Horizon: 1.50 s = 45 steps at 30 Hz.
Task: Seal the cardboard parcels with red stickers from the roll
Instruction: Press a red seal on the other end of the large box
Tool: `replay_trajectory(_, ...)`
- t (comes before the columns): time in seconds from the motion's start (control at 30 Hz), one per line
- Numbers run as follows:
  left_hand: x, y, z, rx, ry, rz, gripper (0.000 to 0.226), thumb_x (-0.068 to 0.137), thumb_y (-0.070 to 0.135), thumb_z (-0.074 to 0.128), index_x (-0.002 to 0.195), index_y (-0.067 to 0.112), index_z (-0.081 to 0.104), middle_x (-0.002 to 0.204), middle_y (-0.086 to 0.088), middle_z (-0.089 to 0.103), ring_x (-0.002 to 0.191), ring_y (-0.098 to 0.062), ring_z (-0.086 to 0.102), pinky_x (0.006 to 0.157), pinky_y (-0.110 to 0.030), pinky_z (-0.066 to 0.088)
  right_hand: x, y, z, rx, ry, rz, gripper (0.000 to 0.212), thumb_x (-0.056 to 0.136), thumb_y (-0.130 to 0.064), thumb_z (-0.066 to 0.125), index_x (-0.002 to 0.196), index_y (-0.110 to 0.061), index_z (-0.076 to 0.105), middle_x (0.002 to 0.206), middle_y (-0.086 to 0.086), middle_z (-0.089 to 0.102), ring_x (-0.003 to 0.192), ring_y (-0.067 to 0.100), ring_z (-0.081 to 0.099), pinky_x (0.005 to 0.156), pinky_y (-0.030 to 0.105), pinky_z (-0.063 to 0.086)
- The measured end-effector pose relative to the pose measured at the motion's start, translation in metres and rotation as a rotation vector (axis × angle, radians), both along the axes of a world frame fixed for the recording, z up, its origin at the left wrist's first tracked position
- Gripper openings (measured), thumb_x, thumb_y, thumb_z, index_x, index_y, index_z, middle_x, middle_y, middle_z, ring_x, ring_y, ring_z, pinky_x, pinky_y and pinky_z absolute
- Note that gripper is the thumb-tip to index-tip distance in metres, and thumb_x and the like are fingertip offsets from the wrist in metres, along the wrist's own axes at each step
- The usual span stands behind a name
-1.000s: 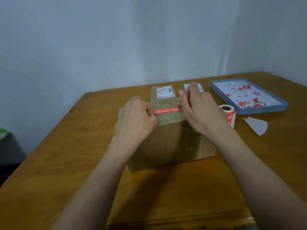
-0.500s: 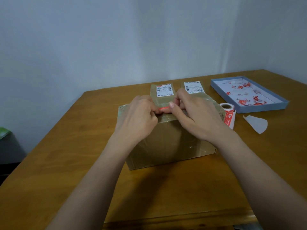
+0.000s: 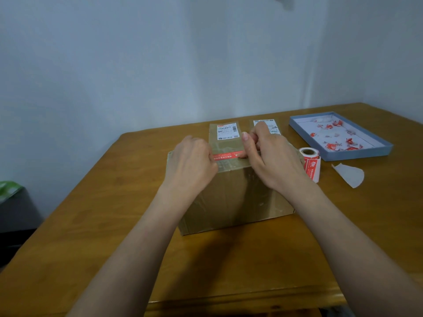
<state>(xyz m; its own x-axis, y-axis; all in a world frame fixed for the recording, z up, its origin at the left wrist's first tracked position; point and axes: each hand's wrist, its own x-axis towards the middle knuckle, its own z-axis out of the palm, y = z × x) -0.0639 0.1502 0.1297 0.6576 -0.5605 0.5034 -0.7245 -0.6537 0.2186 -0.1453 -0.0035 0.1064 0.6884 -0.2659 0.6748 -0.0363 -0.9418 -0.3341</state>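
A brown cardboard parcel [image 3: 231, 200] wrapped in clear tape stands in the middle of the wooden table [image 3: 91, 202]. A red sticker [image 3: 225, 156] lies across its top near the front edge. My left hand [image 3: 191, 164] rests on the parcel's top left with its fingertips on the sticker's left end. My right hand [image 3: 272, 156] presses the sticker's right end with the thumb, fingers curled. Behind stand two smaller parcels with white shipping labels: one [image 3: 225, 133] in the middle, the other [image 3: 272, 126] partly hidden by my right hand. The sticker roll [image 3: 311, 162] stands right of the parcel.
A shallow blue tray [image 3: 375, 147] holding several red and white sticker scraps sits at the back right. A torn piece of white backing paper [image 3: 349, 175] lies in front of it. A dark bin with a green bag [image 3: 9, 191] stands off the table's left side.
My hands came together over the sticker half a second ago, then spread apart again along it. The red strip shows again between them. The camera view shifted slightly.
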Motion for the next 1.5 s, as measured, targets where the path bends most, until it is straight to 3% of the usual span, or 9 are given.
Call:
replay_trajectory(0.23,-0.007,0.0,-0.001,-0.008,-0.051,0.075,0.032,0.078,0.004,0.046,0.051,0.012,0.031,0.061,0.0,0.036,0.07,-0.027,0.046,0.054,-0.032,0.03,0.001,-0.004,0.004,0.087,-0.024,-0.015,0.027,0.102,-0.043,0.032,0.096,-0.018,0.04,0.07,-0.001,0.06,0.061,0.012,0.061,0.048,0.031,0.05)
replay_trajectory(0.4,0.001,0.006,-0.006,-0.115,-0.022,0.1,0.017,0.083,0.01,0.047,0.068,0.008,0.053,0.076,-0.004,0.052,0.081,-0.027,0.051,0.06,-0.036,0.04,-0.002,-0.015,0.005,0.289,-0.056,0.108,0.034,0.099,-0.052,0.031,0.098,-0.02,0.042,0.085,0.001,0.069,0.078,0.014,0.066,0.064,0.035,0.055)
replay_trajectory(0.57,0.005,0.008,-0.005,0.058,-0.061,0.039,0.034,0.089,0.016,0.042,0.098,0.014,0.075,0.09,-0.001,0.051,0.095,-0.025,0.047,0.076,-0.037,0.044,-0.006,-0.006,0.003,-0.038,0.101,0.072,0.03,0.101,-0.048,0.03,0.099,-0.022,0.045,0.071,-0.008,0.059,0.061,0.007,0.055,0.048,0.026,0.038)
replay_trajectory(0.77,-0.001,0.012,-0.013,-0.132,-0.083,0.206,0.027,0.084,0.017,0.047,0.062,0.007,0.06,0.083,-0.005,0.053,0.083,-0.024,0.047,0.065,-0.035,0.04,-0.002,-0.009,0.004,0.074,0.067,-0.017,0.023,0.1,-0.042,0.039,0.095,-0.021,0.046,0.071,-0.004,0.061,0.063,0.011,0.06,0.051,0.034,0.052)
replay_trajectory(0.97,-0.002,0.04,-0.001,-0.809,0.152,0.049,0.023,0.082,-0.005,0.047,0.068,0.002,0.065,0.086,-0.01,0.058,0.073,-0.01,0.052,0.063,-0.017,0.041,-0.032,-0.016,0.016,0.85,-0.481,0.032,0.011,0.096,-0.017,0.054,0.106,-0.018,0.049,0.108,-0.007,0.066,0.099,-0.002,0.059,0.068,0.005,0.046)
replay_trajectory(1.13,0.012,0.057,-0.02,-1.028,0.567,0.32,0.024,0.097,0.021,0.04,0.113,0.014,0.056,0.122,-0.007,0.055,0.097,-0.019,0.051,0.08,-0.031,0.039,-0.048,-0.029,-0.017,0.954,-0.255,-0.112,0.027,0.1,-0.03,0.045,0.126,-0.023,0.045,0.129,0.0,0.05,0.117,0.015,0.048,0.088,0.024,0.041)
replay_trajectory(1.27,0.013,0.063,-0.044,-1.06,1.075,0.333,0.061,0.097,0.056,0.03,0.144,0.018,0.038,0.14,-0.006,0.046,0.123,-0.029,0.047,0.104,-0.047,0.036,-0.049,-0.032,-0.036,1.157,-0.037,-0.147,0.054,0.101,-0.051,0.024,0.145,-0.022,0.037,0.147,0.005,0.04,0.135,0.027,0.037,0.107,0.042,0.032)
replay_trajectory(1.37,0.006,0.063,-0.05,-0.994,1.188,0.268,0.062,0.096,0.065,0.025,0.125,0.016,0.05,0.118,-0.006,0.055,0.11,-0.029,0.049,0.104,-0.05,0.034,-0.049,-0.027,-0.041,1.404,-0.034,-0.09,0.067,0.096,-0.064,0.024,0.147,-0.022,0.032,0.147,0.007,0.041,0.137,0.029,0.036,0.113,0.048,0.029)
replay_trajectory(1.5,-0.002,0.06,-0.042,-0.99,1.198,0.162,0.059,0.094,0.069,0.025,0.102,0.021,0.058,0.099,0.0,0.064,0.098,-0.023,0.059,0.095,-0.045,0.043,-0.049,-0.023,-0.037,1.361,0.028,-0.109,0.076,0.092,-0.069,0.026,0.149,-0.02,0.028,0.15,0.01,0.037,0.138,0.03,0.034,0.114,0.05,0.03)
